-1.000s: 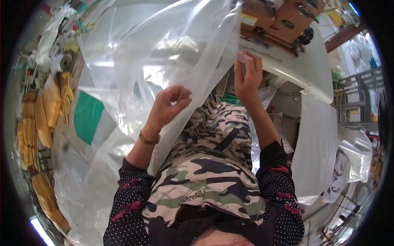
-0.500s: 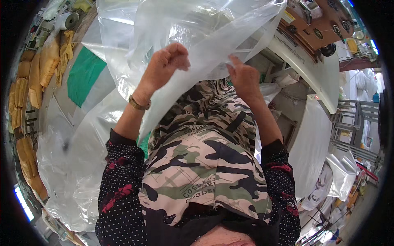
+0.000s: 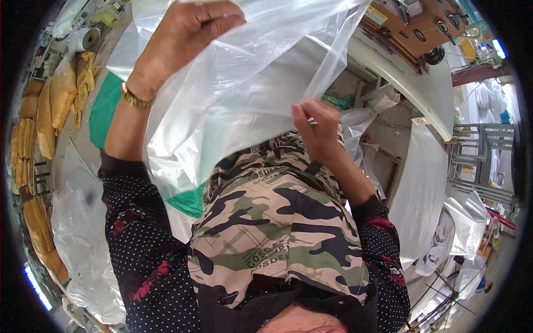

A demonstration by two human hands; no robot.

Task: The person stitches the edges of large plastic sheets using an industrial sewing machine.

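Note:
A large sheet of clear plastic film (image 3: 250, 83) hangs in folds in front of me, reaching down to my camouflage apron (image 3: 266, 216). My left hand (image 3: 191, 30) is raised at the top, thumb and fingers pinched on the film; a gold watch is on that wrist. Lower and to the right, my right hand (image 3: 319, 127) is closed with its fingers pressed together at the film's lower right edge. The film stretches between both hands. Part of the grip of each hand is hidden by the fingers.
A brown sewing machine (image 3: 419, 36) stands on a pale table (image 3: 411, 72) at the upper right. Yellow sacks (image 3: 61, 91) line the left side, near a roll (image 3: 84, 39). Green cloth (image 3: 105, 108) and more plastic film (image 3: 83, 222) lie at left. A metal rack (image 3: 483, 158) stands right.
My left hand has moved up and left, lifting the film. The right hand has closed and shifted slightly down and left. The film, bunched at left before, is now drawn up.

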